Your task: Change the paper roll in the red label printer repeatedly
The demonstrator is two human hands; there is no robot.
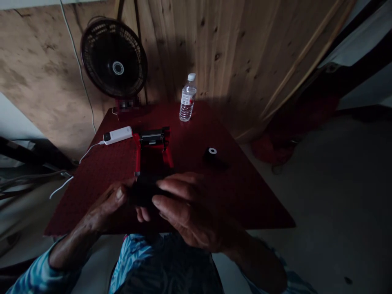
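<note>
Both my hands meet over the near edge of a dark red table [245, 196]. My left hand [107, 204] and my right hand [190, 210] are closed round a small black object [142, 192] held between them; it is too dark to name. Just beyond it on the table lies a red and black tool-like device [151, 145]. A small black roll with a white core [211, 152] sits to the right of that device.
A clear water bottle [187, 98] stands at the table's far edge. A white power strip [118, 135] with a cord lies at the far left. A black fan [114, 58] stands against the wooden wall. Bare floor lies to the right.
</note>
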